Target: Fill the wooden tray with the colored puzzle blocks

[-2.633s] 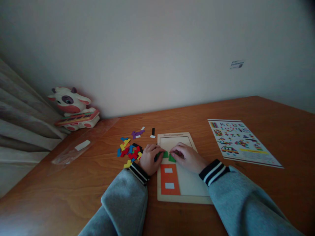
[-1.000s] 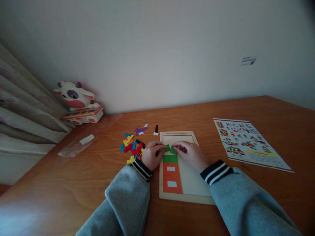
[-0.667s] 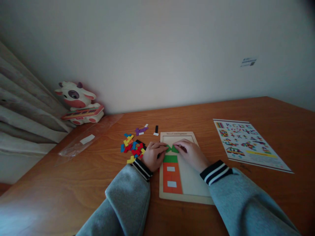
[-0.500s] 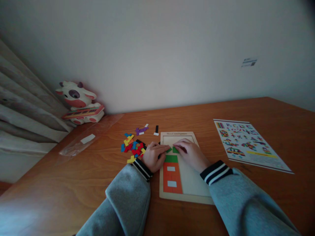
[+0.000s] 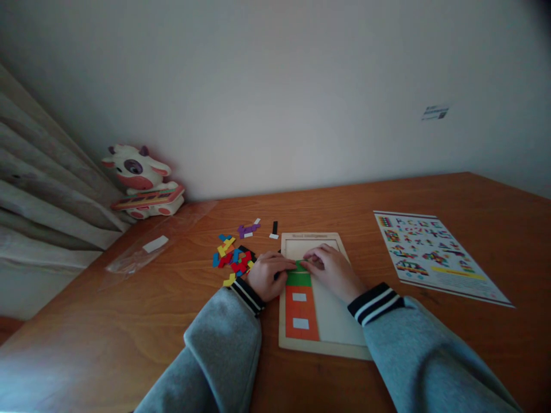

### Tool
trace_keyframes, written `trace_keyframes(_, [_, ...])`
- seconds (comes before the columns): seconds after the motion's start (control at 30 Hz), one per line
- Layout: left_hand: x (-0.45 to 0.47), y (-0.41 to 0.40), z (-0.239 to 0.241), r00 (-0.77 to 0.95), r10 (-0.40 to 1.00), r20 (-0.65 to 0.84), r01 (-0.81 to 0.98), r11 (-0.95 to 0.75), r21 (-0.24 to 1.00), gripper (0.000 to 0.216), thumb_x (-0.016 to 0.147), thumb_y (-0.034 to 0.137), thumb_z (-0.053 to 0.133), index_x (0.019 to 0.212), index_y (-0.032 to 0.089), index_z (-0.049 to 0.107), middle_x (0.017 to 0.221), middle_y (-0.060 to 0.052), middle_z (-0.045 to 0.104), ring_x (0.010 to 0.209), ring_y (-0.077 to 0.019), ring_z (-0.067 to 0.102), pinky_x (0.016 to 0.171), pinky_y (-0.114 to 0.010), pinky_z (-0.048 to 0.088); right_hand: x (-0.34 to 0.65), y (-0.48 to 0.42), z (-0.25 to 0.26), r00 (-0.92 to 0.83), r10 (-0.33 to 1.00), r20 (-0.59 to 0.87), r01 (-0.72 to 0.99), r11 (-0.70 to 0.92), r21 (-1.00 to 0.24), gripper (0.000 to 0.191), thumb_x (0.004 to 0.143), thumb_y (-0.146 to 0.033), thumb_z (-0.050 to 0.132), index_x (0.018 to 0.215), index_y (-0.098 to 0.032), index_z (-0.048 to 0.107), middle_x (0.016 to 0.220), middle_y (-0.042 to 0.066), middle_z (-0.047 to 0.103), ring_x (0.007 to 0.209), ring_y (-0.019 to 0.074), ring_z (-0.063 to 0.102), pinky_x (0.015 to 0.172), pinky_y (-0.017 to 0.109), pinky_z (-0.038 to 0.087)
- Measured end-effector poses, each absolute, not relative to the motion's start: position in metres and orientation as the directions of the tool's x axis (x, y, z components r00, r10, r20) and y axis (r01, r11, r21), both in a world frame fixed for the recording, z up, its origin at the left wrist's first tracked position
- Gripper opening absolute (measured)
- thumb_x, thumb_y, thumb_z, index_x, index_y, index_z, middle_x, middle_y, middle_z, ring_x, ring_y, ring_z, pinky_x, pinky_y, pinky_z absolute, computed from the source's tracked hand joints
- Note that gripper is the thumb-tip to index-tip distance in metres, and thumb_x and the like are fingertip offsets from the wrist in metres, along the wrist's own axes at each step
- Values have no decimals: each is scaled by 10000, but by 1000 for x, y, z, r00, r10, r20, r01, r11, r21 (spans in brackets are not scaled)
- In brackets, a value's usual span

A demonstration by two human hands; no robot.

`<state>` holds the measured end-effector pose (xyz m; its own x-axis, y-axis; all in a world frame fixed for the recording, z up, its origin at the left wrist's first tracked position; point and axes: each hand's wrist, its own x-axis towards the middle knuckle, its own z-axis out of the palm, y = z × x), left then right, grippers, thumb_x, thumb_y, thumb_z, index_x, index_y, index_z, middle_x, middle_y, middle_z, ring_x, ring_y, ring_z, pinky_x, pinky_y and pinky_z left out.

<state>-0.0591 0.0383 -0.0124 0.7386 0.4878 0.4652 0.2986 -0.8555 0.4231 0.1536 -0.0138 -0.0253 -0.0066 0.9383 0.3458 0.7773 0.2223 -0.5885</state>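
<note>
A white-and-pink plastic cow toy with a keyboard [image 5: 146,186] sits near the wall, behind a clear plastic bag [image 5: 133,258]. Next lies a loose pile of small, flat, multicoloured puzzle pieces [image 5: 235,258]. The left hand [image 5: 270,276], fingers bent and narrowly gathered, touches small flat green pieces [image 5: 300,266] in the pale wooden tray [image 5: 321,347], above a green strip [image 5: 298,279] and orange-and-white pieces [image 5: 297,310]. From their right, the right hand [image 5: 332,272] touches them, thumb and fingertips close together; whether either hand grips, I cannot tell. Farther right lies a printed white paper sheet [image 5: 439,255].
</note>
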Motion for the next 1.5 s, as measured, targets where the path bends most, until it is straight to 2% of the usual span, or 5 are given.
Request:
trace_keyframes(0.53, [-57,34,-8,761,438,478,270,-884,381,288,755,72,493,917,191,699,968,-47,740,930,-192,651,871,-359,495,152,-19,-18,-83,939,335,764,275,-583,139,872,-342,620,911,-219,672,896,44,660,822,191,617,751,328,477])
trace_keyframes(0.73, [-80,46,6,720,447,531,409,-891,196,307,801,106,489,1002,204,699,1046,-81,712,954,-210,630,879,-386,492,152,-19,-15,-89,938,334,766,278,-580,203,914,-364,545,914,-211,679,846,48,653,802,198,609,710,328,466])
trace_keyframes(0.93, [-139,83,4,407,752,519,840,-531,112,270,859,210,517,1089,201,657,1112,-105,677,1028,-260,611,946,-412,469,152,-22,-13,-102,936,336,752,293,-591,195,922,-337,532,904,-213,681,877,54,662,829,201,606,765,343,472])
trace_keyframes(1.1, [-163,97,-9,211,917,337,964,-252,82,363,901,450,509,1093,173,645,1077,-143,687,1016,-305,631,921,-433,479,153,-22,-15,-98,934,344,757,294,-583,186,919,-330,540,895,-211,680,878,52,653,830,198,607,762,337,476])
trace_keyframes(1.5, [-172,109,-11,83,964,254,838,-205,505,480,722,425,745,1128,190,646,976,-57,724,859,-211,692,765,-298,556,153,-22,-15,-110,932,345,763,302,-571,190,923,-331,532,895,-218,681,876,50,653,822,196,608,757,328,467])
